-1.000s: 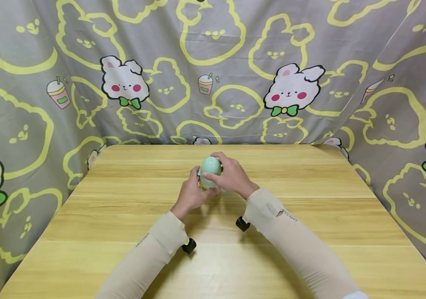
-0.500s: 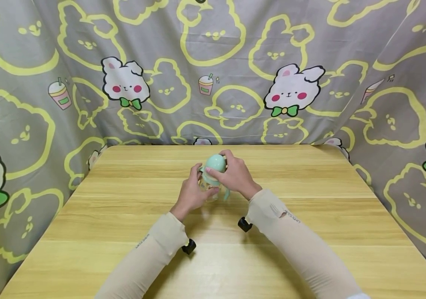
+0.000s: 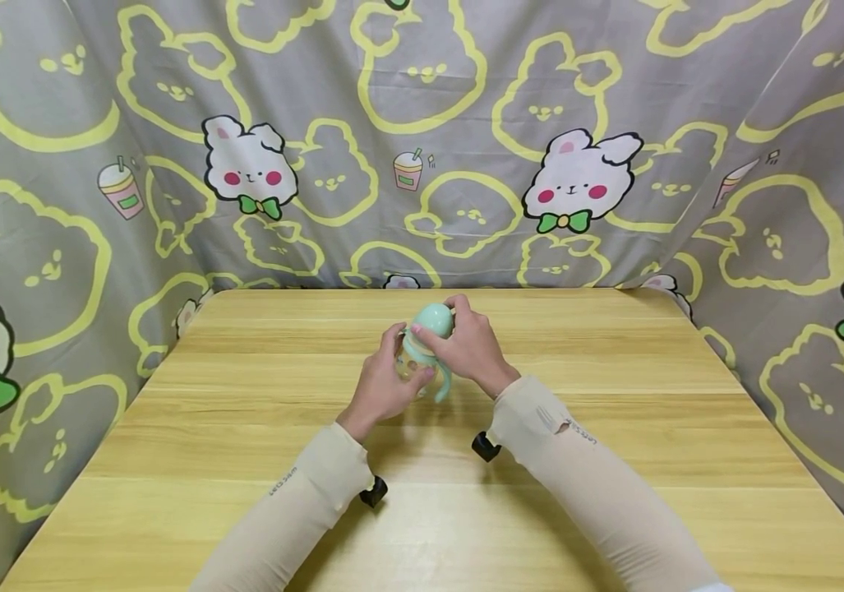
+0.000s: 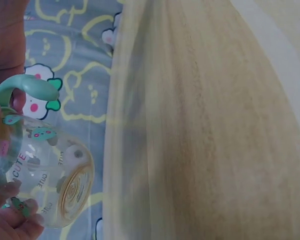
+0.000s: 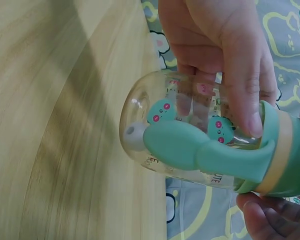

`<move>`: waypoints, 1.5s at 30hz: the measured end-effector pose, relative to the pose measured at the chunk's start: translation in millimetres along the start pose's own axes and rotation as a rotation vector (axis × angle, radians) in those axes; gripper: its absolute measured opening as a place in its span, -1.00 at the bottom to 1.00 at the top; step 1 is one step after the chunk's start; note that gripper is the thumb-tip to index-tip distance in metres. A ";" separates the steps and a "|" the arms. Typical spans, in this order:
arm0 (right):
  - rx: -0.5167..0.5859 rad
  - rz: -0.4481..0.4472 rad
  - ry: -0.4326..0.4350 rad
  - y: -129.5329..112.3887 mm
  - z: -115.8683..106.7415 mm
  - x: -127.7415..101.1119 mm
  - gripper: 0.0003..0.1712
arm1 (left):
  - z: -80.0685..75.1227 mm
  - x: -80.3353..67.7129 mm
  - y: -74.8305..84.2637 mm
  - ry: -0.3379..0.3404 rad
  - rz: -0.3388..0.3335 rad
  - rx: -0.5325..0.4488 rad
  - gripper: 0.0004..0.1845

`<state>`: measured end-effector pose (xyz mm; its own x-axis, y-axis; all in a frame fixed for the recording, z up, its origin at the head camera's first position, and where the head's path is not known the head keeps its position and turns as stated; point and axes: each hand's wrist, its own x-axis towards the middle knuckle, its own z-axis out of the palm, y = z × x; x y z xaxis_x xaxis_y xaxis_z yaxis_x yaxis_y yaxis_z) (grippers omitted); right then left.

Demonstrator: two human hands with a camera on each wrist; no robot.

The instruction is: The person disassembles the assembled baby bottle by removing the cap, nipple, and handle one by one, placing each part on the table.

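Observation:
Between both hands, a baby bottle [image 3: 419, 362] is held tilted above the table. Its clear body [image 5: 140, 95] has cartoon prints, and a small pale round piece [image 5: 135, 136] shows inside near the base. My left hand [image 3: 385, 385] grips the body, thumb on the near side in the head view. The mint-green domed lid [image 3: 434, 319] is held by my right hand [image 3: 475, 347], whose thumb lies across its front. A curved green handle [image 5: 190, 147] hangs down from the collar. In the left wrist view, another green handle [image 4: 32, 87] arches beside the fingers.
A wood-grain table [image 3: 422, 526] spreads beneath the hands. Behind it and along both sides hangs a grey curtain [image 3: 325, 49] with rabbit prints. Black wrist-worn pieces stick out below the left sleeve [image 3: 318, 469] and the right sleeve [image 3: 584, 469].
The bottle has tilted, its lid shifting right and slightly away, so the body and hanging handle show more. My right hand has moved a little right with the lid; my left hand barely moved.

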<state>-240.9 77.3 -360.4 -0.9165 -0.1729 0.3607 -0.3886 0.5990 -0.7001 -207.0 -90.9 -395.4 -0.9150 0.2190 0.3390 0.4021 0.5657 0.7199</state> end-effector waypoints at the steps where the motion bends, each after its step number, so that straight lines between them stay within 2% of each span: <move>1: 0.000 0.005 0.005 -0.3 -0.1 -0.1 -0.32 | 0.1 0.2 -0.1 0.002 0.008 0.005 -0.20; 7: -0.014 0.027 0.014 -0.1 -0.3 -0.2 -0.34 | 1.5 0.7 -0.7 -0.002 0.045 0.023 -0.26; 14: 0.013 0.057 -0.004 -0.2 -2.1 -0.7 -0.34 | 2.1 1.7 -2.0 -0.023 0.023 0.009 -0.24; 18: 0.018 0.061 -0.011 0.0 -0.7 -1.7 -0.32 | 2.9 1.1 -1.1 -0.011 0.025 0.023 -0.23; 25: 0.002 0.019 -0.013 -1.3 1.2 -1.3 -0.38 | 6.8 3.4 0.2 0.035 -0.004 0.155 -0.20; 31: 0.005 0.033 -0.030 -1.9 -0.2 -0.3 -0.37 | 7.4 6.1 0.8 0.099 0.060 0.219 -0.22; 38: 0.001 0.057 -0.054 -1.4 0.3 -0.2 -0.40 | 8.6 5.5 0.3 0.143 0.144 0.353 -0.22; 45: 0.017 0.057 -0.050 0.2 -1.0 -1.5 -0.39 | 9.4 5.7 1.7 0.186 0.187 0.389 -0.29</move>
<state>-239.5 78.6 -360.4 -0.9407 -0.1783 0.2887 -0.3367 0.5960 -0.7290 -211.8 -81.2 -397.9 -0.7918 0.2195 0.5699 0.4845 0.7939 0.3674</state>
